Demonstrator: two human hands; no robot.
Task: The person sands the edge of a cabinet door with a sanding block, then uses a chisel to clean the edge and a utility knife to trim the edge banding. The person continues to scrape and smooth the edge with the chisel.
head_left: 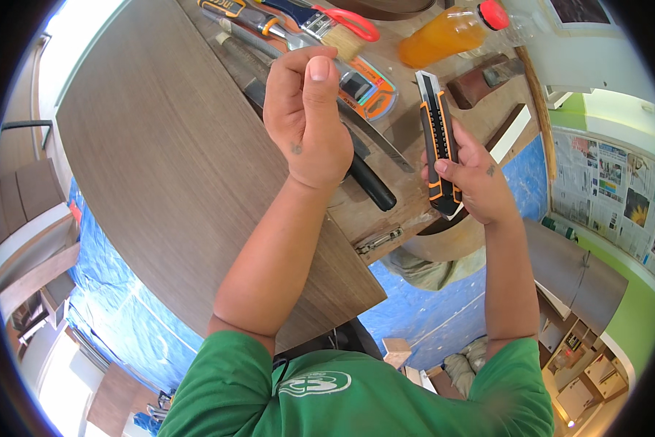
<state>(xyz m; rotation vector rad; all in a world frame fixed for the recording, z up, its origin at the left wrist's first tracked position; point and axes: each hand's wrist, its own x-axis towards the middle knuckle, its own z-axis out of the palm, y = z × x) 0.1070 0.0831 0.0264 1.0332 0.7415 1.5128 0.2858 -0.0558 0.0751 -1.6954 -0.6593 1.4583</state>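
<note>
In my right hand is an orange-and-black utility knife, held upright with its thumb on the body. A short length of blade shows at the top end. My left hand is raised over the worktable, its fingers curled and its thumb pressed against them. Whether anything sits in that pinch is hidden. Beneath and beside the left hand lie a black handle, a long metal blade and an orange-edged package. Against the left forearm's side spreads a large brown wood-grain panel.
Farther back are a paintbrush, a chisel with an orange-and-grey handle and a red-capped bottle of orange liquid. A brown block and white strip lie at the right. Blue tarpaulin covers the floor.
</note>
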